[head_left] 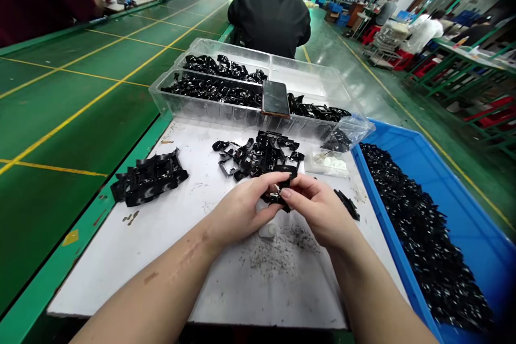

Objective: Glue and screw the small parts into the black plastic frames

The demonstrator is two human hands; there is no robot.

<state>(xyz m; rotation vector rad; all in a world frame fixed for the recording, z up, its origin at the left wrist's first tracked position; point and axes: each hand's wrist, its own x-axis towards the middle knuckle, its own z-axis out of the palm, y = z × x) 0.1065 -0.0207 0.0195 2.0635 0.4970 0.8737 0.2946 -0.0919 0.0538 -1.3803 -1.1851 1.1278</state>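
Between my two hands I hold one small black plastic part (pixel 287 176) over the middle of the white board. My left hand (pixel 250 201) grips its left side, thumb below and fingers above. On its right side, the thumb and fingers of my right hand (pixel 316 201) pinch it. Some of the part is hidden by my fingers. Just beyond my hands lies a loose pile of similar black parts (pixel 262 150). A small whitish lump (pixel 266 231) rests on the board below my hands, among dark specks.
Stacked black parts (pixel 151 178) sit at the left. A clear divided tray (pixel 209 105) of black parts stands behind, with a phone (pixel 276 98) on its edge. At right is a blue bin (pixel 427 164) with many black parts. A person in black (pixel 274 13) sits ahead.
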